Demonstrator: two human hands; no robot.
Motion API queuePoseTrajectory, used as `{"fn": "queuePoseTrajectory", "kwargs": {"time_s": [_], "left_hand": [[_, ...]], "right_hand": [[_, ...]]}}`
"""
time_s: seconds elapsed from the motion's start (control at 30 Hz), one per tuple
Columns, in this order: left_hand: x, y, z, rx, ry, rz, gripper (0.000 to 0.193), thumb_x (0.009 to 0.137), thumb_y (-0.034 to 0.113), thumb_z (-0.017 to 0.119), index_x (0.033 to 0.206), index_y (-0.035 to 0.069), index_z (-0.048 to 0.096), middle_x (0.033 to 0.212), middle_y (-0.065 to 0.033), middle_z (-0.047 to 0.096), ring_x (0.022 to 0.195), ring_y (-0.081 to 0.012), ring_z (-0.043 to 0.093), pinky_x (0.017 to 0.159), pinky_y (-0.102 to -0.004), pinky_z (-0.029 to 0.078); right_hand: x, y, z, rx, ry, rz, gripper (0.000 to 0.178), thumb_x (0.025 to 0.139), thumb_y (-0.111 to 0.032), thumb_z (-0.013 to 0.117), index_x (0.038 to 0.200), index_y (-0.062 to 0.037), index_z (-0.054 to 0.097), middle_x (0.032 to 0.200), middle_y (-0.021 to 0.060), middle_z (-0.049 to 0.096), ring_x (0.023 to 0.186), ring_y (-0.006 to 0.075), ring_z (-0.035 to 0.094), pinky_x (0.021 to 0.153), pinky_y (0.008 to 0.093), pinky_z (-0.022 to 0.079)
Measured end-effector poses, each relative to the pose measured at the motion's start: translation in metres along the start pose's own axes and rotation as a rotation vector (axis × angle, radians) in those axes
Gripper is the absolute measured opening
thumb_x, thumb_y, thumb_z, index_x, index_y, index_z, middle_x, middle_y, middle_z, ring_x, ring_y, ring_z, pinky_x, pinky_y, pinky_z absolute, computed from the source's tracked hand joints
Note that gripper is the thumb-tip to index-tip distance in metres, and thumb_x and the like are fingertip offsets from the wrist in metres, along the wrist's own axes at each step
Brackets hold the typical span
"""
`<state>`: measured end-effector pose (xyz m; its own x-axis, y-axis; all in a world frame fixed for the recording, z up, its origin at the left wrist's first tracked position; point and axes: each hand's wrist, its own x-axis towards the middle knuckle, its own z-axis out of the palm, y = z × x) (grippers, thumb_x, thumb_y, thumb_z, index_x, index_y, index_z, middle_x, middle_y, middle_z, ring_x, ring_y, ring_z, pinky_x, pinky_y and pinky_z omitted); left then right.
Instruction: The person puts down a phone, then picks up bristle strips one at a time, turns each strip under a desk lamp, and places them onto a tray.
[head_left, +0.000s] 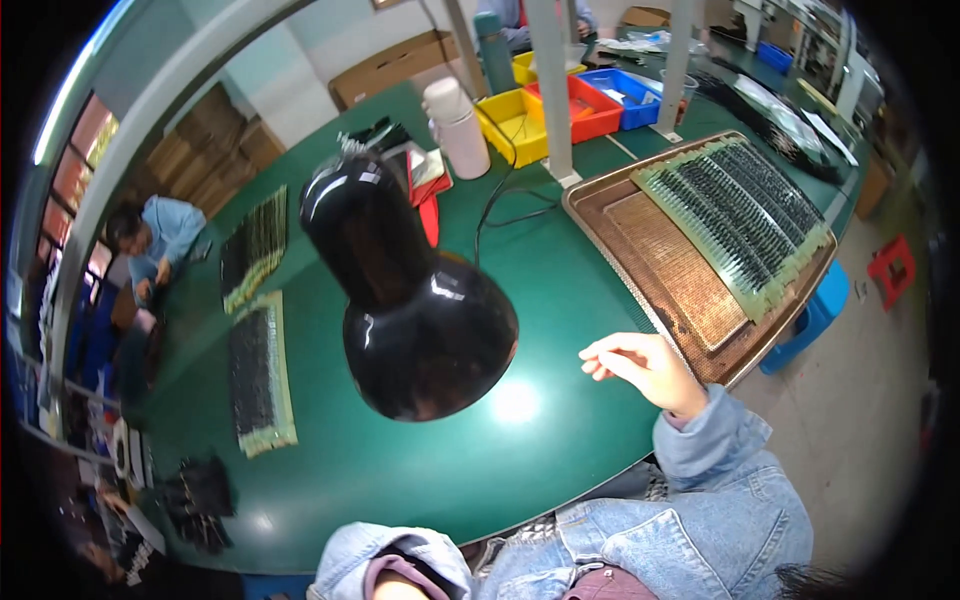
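My right hand (648,366) hovers over the green table (560,440), beside the near left edge of a copper-coloured metal tray (600,215). Its fingers are loosely bent, and nothing shows between them. On the tray's right side lie overlapping pale green strips (745,220) carrying rows of dark thin pieces. Of my left arm only the denim sleeve (350,545) and a bit of skin show at the lower edge. The left hand itself is out of view.
A black lamp (430,340) stands tall over the table's middle. Left of it lie two more dark-and-green strip stacks (262,375). A pink bottle (458,130), yellow bin (515,130), red bin (580,108) and metal posts (552,90) stand behind. A person (160,240) sits far left.
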<state>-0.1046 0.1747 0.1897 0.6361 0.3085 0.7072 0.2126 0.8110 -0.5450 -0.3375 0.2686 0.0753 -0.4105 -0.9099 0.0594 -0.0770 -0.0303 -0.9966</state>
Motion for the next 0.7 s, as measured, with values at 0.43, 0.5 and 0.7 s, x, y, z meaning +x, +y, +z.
{"fn": "queuePoseTrajectory", "kwargs": {"time_s": [0.43, 0.5, 0.7], "left_hand": [[-0.023, 0.042, -0.047, 0.414, -1.056, -0.520, 0.013, 0.076, 0.008, 0.050, 0.087, 0.003, 0.047, 0.092, -0.0124, 0.051, 0.074, -0.0246, 0.052, 0.064, -0.0346, 0.044], [-0.029, 0.051, -0.059, 0.498, -1.241, -0.612, 0.013, 0.076, 0.007, 0.049, 0.087, 0.003, 0.047, 0.094, -0.0130, 0.051, 0.075, -0.0253, 0.052, 0.064, -0.0350, 0.045], [-0.045, 0.070, -0.101, 0.553, -1.369, -0.889, 0.022, 0.076, 0.015, 0.052, 0.095, 0.008, 0.042, 0.102, -0.0131, 0.047, 0.074, -0.0248, 0.052, 0.069, -0.0477, 0.046]], "right_hand": [[-0.085, 0.032, -0.140, -1.244, 0.862, -0.013, 0.031, 0.069, -0.007, 0.062, 0.098, -0.0021, 0.051, 0.084, 0.0095, 0.055, 0.074, 0.0228, 0.055, 0.064, 0.0308, 0.044], [-0.084, 0.047, -0.147, -1.416, 0.905, -0.034, 0.039, 0.067, -0.008, 0.064, 0.101, -0.0042, 0.046, 0.083, 0.0098, 0.051, 0.068, 0.0237, 0.053, 0.060, 0.0310, 0.043], [-0.080, 0.051, -0.162, -1.190, 0.956, 0.211, 0.041, 0.067, -0.008, 0.065, 0.102, -0.0059, 0.045, 0.079, 0.0094, 0.049, 0.064, 0.0218, 0.051, 0.058, 0.0321, 0.042]]}}
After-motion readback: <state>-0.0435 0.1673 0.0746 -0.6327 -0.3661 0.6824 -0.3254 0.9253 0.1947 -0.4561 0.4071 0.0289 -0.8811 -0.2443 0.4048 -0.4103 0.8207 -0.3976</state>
